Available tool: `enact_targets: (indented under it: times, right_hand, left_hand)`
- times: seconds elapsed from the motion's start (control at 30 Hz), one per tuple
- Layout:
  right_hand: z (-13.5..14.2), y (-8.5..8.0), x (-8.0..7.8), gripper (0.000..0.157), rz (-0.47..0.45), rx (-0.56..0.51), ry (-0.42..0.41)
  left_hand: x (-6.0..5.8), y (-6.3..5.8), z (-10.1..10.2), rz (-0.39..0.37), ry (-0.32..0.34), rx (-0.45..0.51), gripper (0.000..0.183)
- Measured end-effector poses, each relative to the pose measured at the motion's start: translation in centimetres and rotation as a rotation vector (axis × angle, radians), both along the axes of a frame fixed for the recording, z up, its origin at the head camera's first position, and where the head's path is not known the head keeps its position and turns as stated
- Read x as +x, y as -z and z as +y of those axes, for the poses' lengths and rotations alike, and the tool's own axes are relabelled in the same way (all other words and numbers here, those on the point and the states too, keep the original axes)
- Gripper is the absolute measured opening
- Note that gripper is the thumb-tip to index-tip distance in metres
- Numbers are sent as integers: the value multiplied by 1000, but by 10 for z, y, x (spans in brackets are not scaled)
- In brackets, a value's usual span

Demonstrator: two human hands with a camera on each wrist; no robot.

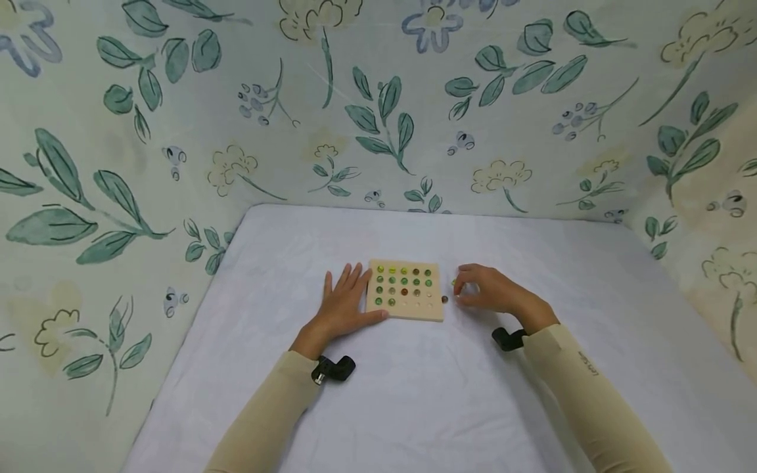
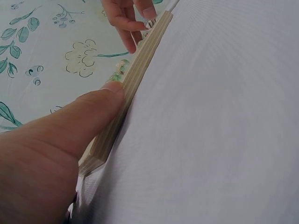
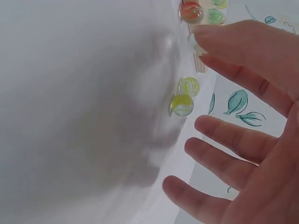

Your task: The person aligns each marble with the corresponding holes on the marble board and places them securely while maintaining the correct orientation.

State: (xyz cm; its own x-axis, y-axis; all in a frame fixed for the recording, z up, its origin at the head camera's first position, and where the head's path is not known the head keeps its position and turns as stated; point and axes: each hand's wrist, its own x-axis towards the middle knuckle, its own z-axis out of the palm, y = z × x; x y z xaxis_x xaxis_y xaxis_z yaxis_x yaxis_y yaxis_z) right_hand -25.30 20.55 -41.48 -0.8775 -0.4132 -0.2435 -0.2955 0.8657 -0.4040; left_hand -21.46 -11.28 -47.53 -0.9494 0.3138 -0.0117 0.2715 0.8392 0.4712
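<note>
– Both hands are by the wooden marble board (image 1: 436, 310). What is the left hand (image 1: 343, 310) like?
– It's at 9 o'clock from the board, a little low. Its fingers are long and spread out. One fingertip touches the side, and its thumb presses the edge at 6 o'clock. It just leans there and doesn't pinch anything.
– And the right hand (image 1: 487, 289)?
– That one is at 3 o'clock, off the board. Its thumb and pointer finger pinch a see-through marble (image 3: 192, 43), with just a tiny gap for it. The other three fingers stick out, spread apart.
– Where are the loose marbles?
– A reddish marble (image 3: 191, 12) is just beside the board, a bit past 3 o'clock. Two yellow marbles (image 3: 182, 105) lie close together on the white sheet (image 1: 414, 394), near the right hand. I can't tell if they touch.
– Which ones are on the board?
– Lots of green marbles (image 1: 380, 301), in rows. Some yellow-green marbles (image 1: 392, 270) are in the row at 12 o'clock, and a red marble (image 1: 405, 292) is about in the middle.
– What else?
– Tan sleeves (image 1: 266, 414), a black camera (image 1: 338, 369) on each wrist, and painted leaves (image 1: 387, 98) on the wall past 12 o'clock.
</note>
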Motion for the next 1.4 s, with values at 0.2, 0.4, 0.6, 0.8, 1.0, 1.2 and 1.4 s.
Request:
enact_targets:
  times: [0.2,0.4,0.6,0.8,1.0,1.2,1.4]
  right_hand:
    - [-5,-2,-3,9,23,-34,-14]
    - [-14,-6,-5,7,28,-46,-10]
    - [-22,-9,-7,6,21,-64,-4]
    - [-26,-8,-8,5,-22,-91,3]
    - [-31,-3,-10,4,-54,-108,16]
    - [-35,-5,-10,4,-47,-107,-5]
    - [-36,-5,-13,5,-64,-119,-5]
  left_hand:
    - [3,2,0,-5,-14,14,104]
    - [3,3,-1,-1,-19,15,104]
    - [2,1,-2,-1,-20,6,104]
    - [2,2,0,-4,-18,10,103]
    - [3,1,1,-15,-13,6,103]
    - [3,1,2,-7,-8,5,102]
    - [3,-1,3,-3,-6,3,103]
